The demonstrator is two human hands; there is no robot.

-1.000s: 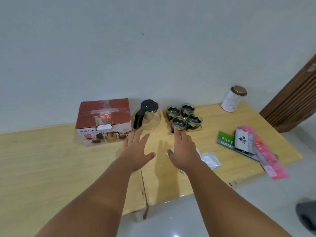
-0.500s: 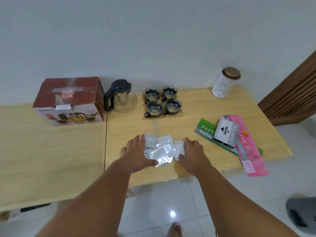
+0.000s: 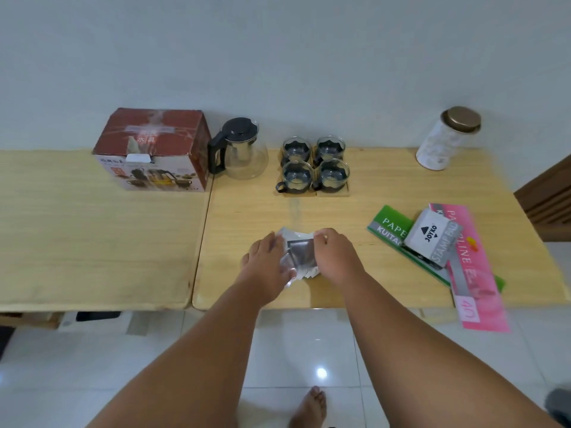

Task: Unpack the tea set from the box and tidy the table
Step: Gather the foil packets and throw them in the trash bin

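Several silver foil sachets lie bunched in a small pile near the front edge of the right wooden table. My left hand presses against the pile from the left and my right hand from the right, fingers curled round the sachets' edges. At the back stand the red tea-set box, closed, a glass teapot with a black lid and handle, and several glass cups on wooden coasters.
A white canister with a bronze lid stands at the back right. A green paper pack, a Joyko stamp pad box and a pink pack overhanging the edge lie at the right. A second table adjoins on the left.
My hands came together, gathering the spread sachets into one tight pile between them. A second ago both hands were reaching over the table toward the cups.
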